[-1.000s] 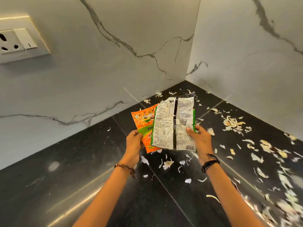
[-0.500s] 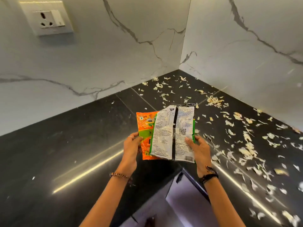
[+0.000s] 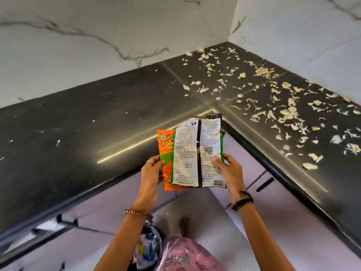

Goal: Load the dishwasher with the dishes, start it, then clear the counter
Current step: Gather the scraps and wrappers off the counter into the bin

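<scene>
- Two empty snack wrappers are held upright over the inner corner of the black counter (image 3: pixel 82 122), in front of its front edge and above the pale cabinet fronts (image 3: pixel 269 218).
- The green-edged wrapper (image 3: pixel 197 153), printed back side facing the camera with a barcode at its lower corner, is pinched by the right hand (image 3: pixel 229 173); the thumb is pressed on the printed face and the other fingers are curled behind its right edge.
- The orange wrapper (image 3: pixel 166 153) is overlapped by the green-edged one, so only its left strip is seen; it is gripped at its left edge by the left hand (image 3: pixel 151 177), fingers curled round it, a ring on one finger.
- A beaded bracelet (image 3: pixel 137 212) is worn on the left wrist and dark cord bands (image 3: pixel 242 202) on the right.
- Pale vegetable peelings (image 3: pixel 283 112) are scattered over the right wing of the counter and into its back corner, well apart from the wrappers.
- Marble-patterned wall (image 3: pixel 97 36) stands behind the counter on both sides.
- Below the counter edge, near the left forearm, a dark bin (image 3: pixel 150 249) holding packaging is partly seen, beside pink patterned clothing (image 3: pixel 185 257).
</scene>
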